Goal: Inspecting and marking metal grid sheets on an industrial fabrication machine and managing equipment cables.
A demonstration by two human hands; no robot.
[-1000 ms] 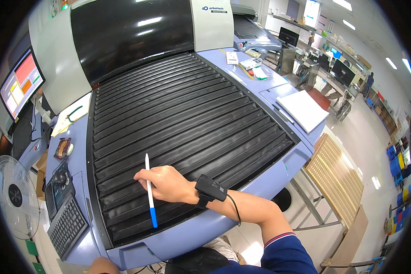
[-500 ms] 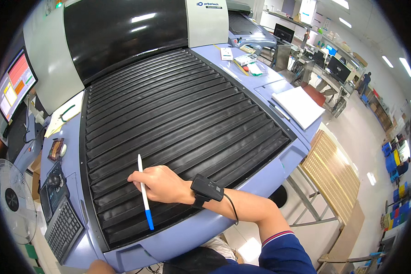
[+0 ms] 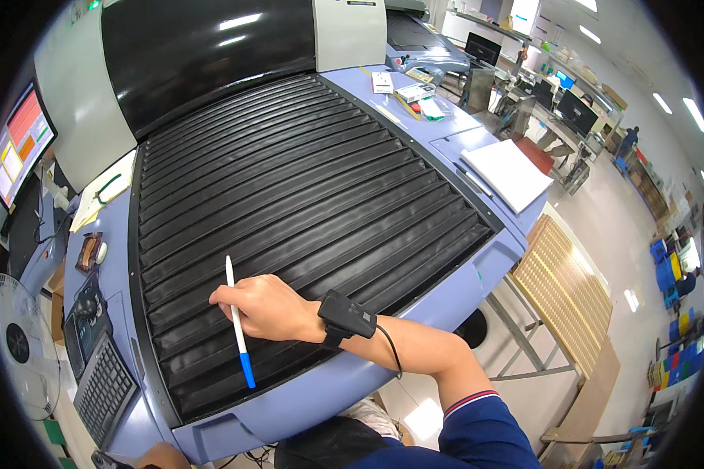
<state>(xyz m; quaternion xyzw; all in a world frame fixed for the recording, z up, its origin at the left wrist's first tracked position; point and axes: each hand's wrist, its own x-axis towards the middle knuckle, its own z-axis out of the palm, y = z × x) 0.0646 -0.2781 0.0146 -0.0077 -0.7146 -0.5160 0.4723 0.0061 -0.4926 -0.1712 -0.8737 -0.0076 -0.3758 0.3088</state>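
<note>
My right hand [image 3: 267, 307] is closed round a white pen [image 3: 232, 291] with a blue cap on its near end. The pen's bare end points away from me, over the black pleated cover [image 3: 281, 199] of a large machine. The hand is above the near left part of this cover; whether it touches the pleats I cannot tell. A black device on a strap [image 3: 347, 314] sits on my right wrist, with a cable hanging from it. Of my left arm, only a patch of skin and part of a dark wrist device [image 3: 108, 460] show at the bottom edge; that hand is out of sight.
To the left are a keyboard [image 3: 106, 391], a mouse [image 3: 89, 302], a fan [image 3: 19, 342] and a screen [image 3: 23, 144]. White paper [image 3: 508, 173], a dark pen [image 3: 472, 179] and small boxes [image 3: 415, 93] lie on the right ledge. Beyond it leans a gold perforated panel [image 3: 565, 289].
My view has shifted slightly, so the machine sits a little further left and higher. My right hand, still gripping the pen, appears slightly left and up from before.
</note>
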